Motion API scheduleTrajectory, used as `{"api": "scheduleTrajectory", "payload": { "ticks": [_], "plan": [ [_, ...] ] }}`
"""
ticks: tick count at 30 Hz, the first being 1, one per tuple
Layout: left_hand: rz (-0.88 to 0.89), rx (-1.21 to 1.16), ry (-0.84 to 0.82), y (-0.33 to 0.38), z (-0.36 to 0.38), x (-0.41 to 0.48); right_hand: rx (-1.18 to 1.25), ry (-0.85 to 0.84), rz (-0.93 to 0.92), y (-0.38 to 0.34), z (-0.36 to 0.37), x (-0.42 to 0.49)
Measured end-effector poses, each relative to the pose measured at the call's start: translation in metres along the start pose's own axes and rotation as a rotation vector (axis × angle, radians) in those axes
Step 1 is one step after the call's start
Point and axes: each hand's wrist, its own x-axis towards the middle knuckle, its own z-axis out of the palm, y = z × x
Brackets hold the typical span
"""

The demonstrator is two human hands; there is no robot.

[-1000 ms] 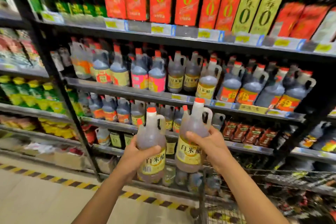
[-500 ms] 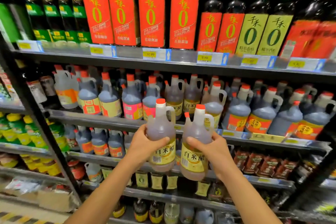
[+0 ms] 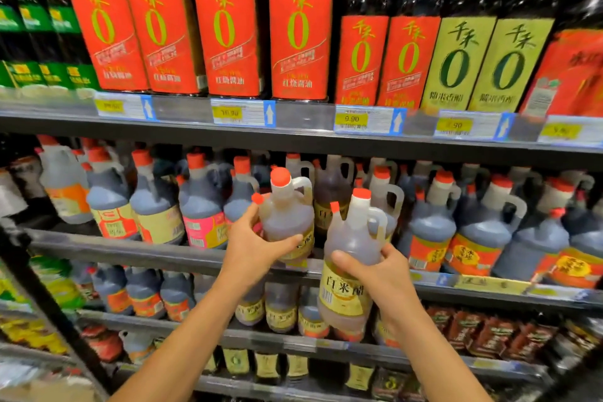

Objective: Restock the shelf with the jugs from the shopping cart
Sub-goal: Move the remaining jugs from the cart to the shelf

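Observation:
I hold two brownish vinegar jugs with red caps and yellow labels. My left hand (image 3: 253,246) grips the left jug (image 3: 287,212) round its belly, and that jug is at the front edge of the middle shelf (image 3: 130,251), among the standing jugs. My right hand (image 3: 380,274) grips the right jug (image 3: 350,258) from below and the side; it hangs lower, in front of the shelf edge, tilted slightly left. The shopping cart is out of view.
The middle shelf carries several dark red-capped jugs (image 3: 434,225) on both sides of my hands. Tall red-labelled bottles (image 3: 225,36) fill the shelf above, with price tags (image 3: 365,121) along its rail. More jugs (image 3: 146,294) stand on the lower shelf.
Both hands have lifted the jugs from cart height up to the middle shelf. The left jug has reached the shelf edge; the view has moved closer and higher.

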Motion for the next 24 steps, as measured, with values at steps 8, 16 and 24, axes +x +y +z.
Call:
{"api": "scheduleTrajectory", "payload": {
  "ticks": [8, 16, 24],
  "plan": [
    [0.069, 0.01, -0.001, -0.003, 0.007, 0.003, -0.006, -0.01, -0.01, 0.002, 0.0, 0.004],
    [0.091, 0.007, 0.058, -0.005, 0.01, 0.01, 0.003, -0.015, -0.018, 0.003, 0.002, 0.003],
    [-0.017, 0.121, 0.106, -0.031, 0.029, 0.012, 0.011, 0.006, -0.017, 0.008, 0.0, 0.0]
  ]
}}
